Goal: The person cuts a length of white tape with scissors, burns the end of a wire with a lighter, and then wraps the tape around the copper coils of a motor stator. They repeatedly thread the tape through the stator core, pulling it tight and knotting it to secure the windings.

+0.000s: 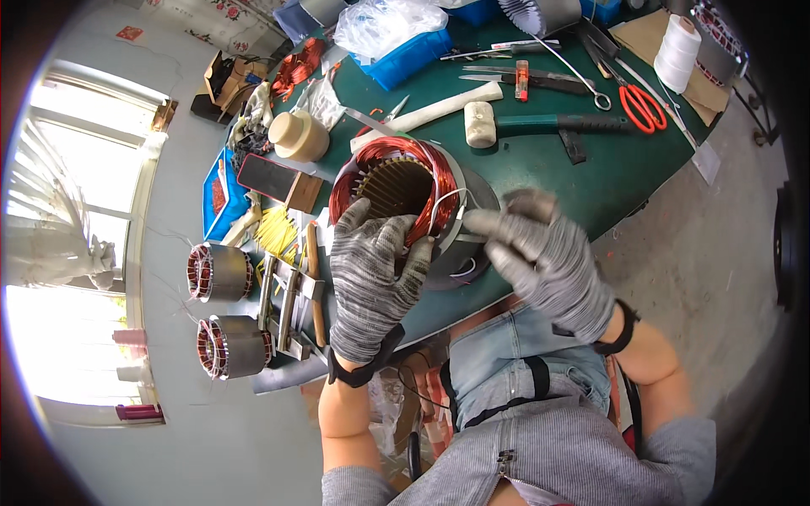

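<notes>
A motor stator (485, 198) stands tilted on the green table, with red-brown copper windings (443, 181) around its open bore. My left hand (371, 274), in a grey knitted glove, grips the near side of the windings, its fingers at the bore's rim and its thumb on the coil. A thin white cord (447, 196) loops over the windings on the right. At the stator's right side, my gloved right hand (548, 261) has its fingertips drawn together by the cord's end. Some blur covers those fingers, and the stator's lower part is partly hidden.
A mallet (481, 126), orange-handled scissors (643, 108), and a white thread spool (677, 52) lie beyond the stator. At left are a phone (267, 178), yellow sleeving (277, 232), a metal fixture (288, 304) and two smaller stators (221, 272). A blue bin (405, 59) stands at the back.
</notes>
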`<act>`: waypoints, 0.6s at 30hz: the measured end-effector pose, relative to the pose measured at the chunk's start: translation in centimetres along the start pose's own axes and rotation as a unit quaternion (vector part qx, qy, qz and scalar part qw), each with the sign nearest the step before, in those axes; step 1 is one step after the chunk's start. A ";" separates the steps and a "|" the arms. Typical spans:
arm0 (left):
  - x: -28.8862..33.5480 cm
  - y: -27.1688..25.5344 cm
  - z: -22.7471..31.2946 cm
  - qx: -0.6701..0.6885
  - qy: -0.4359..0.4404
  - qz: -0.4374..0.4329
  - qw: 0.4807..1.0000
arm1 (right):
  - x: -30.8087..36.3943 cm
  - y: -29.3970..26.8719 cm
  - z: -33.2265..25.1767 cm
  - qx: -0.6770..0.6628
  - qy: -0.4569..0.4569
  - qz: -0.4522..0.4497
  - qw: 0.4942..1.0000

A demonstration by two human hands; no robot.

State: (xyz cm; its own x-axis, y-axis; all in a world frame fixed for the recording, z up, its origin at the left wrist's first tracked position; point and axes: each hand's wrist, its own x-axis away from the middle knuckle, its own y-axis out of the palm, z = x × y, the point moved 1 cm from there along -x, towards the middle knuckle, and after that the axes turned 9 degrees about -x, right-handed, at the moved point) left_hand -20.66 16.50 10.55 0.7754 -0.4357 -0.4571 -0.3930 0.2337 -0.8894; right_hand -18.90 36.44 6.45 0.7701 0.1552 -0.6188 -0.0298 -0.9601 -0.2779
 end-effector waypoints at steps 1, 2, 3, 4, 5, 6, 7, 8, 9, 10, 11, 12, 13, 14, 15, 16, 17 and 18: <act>-0.5 -0.3 0.5 0.022 -0.012 -0.017 1.000 | 0.3 1.1 0.4 0.001 -0.031 0.021 0.999; -0.7 -0.5 0.7 0.038 -0.030 -0.033 0.998 | 0.2 2.0 0.9 -0.001 -0.033 0.017 0.999; -0.6 -0.2 0.5 0.030 -0.023 -0.004 0.999 | 0.1 2.7 1.4 0.041 -0.021 0.017 0.999; -0.6 -0.1 0.3 0.029 -0.027 -0.002 0.999 | -0.2 3.3 1.6 0.083 -0.009 0.017 0.996; -0.6 -0.1 0.1 0.017 -0.010 -0.017 1.000 | -0.7 4.1 1.5 0.099 -0.034 0.015 0.994; -0.7 -0.2 -0.1 0.005 0.008 -0.032 0.999 | -1.0 4.9 1.5 0.098 -0.036 0.012 0.994; -0.9 -0.6 -0.4 0.051 -0.014 -0.130 0.990 | -1.0 5.7 1.6 0.120 -0.078 0.042 0.989; -1.1 -0.6 -0.3 0.052 -0.014 -0.131 0.990 | -0.9 6.3 1.9 0.143 -0.120 0.072 0.980; -1.2 -0.6 -0.1 -0.017 0.011 -0.098 0.995 | -0.7 6.3 2.8 0.070 -0.113 0.071 0.989; -1.1 -0.8 -0.1 -0.089 0.032 -0.063 0.994 | 0.0 5.9 2.1 0.068 -0.113 0.069 0.989; -0.8 -0.7 -0.5 -0.114 0.027 -0.071 0.991 | 1.3 5.1 1.4 -0.242 0.139 0.110 0.954; -0.7 -0.8 -0.1 -0.110 0.030 -0.072 0.991 | 2.7 4.5 1.4 -0.512 0.368 0.136 0.764; -0.8 -0.8 0.5 -0.144 -0.002 -0.057 0.988 | 4.6 2.3 2.9 -0.585 0.347 -0.065 0.730; -0.8 -1.1 1.1 -0.184 -0.036 -0.040 0.981 | 5.7 1.9 3.7 -0.586 0.346 -0.063 0.730; -0.3 -1.2 1.1 -0.175 -0.060 -0.020 0.983 | 7.1 2.2 4.2 -0.534 0.289 -0.094 0.789; -0.1 -0.6 1.2 -0.169 -0.057 -0.021 0.984 | 7.9 2.3 4.4 -0.472 0.233 -0.121 0.841; 0.7 -0.4 0.8 -0.192 -0.070 0.057 0.977 | 2.6 0.6 0.3 -0.298 -0.047 -0.358 0.884; 1.4 0.0 0.7 -0.206 -0.082 0.134 0.966 | -0.9 0.3 -2.8 0.009 0.074 -0.458 0.886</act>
State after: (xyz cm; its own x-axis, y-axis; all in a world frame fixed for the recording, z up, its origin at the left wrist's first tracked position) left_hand -19.22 16.46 9.88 0.6727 -0.2561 -0.6942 -0.7279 -0.0605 -0.6830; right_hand -17.84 35.33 8.95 0.5519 0.8335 -0.0255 0.6407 -0.4434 -0.6269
